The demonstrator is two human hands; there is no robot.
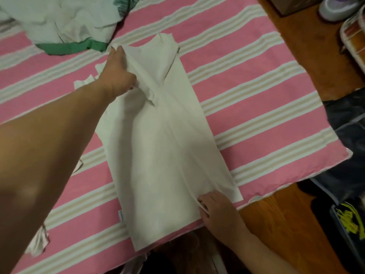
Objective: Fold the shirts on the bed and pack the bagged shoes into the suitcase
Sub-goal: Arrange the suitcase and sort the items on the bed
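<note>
A white shirt (167, 151) lies lengthwise on the pink striped bed (256, 107), its sides folded in to a long narrow strip. My left hand (118, 72) reaches to the far end and grips the shirt's left shoulder fabric, which bunches under my fingers. My right hand (215, 209) pinches the near hem at the bed's front edge. A second, pale shirt with green trim (65, 24) lies crumpled at the far left of the bed. A dark suitcase (347, 155) stands open on the floor to the right.
A white sneaker (335, 6) and a brown box (288, 2) sit on the wooden floor at top right, near a wire rack (353, 42). A dark bag with yellow print (349, 220) lies in the suitcase. Small white cloth scraps (85, 82) lie left of the shirt.
</note>
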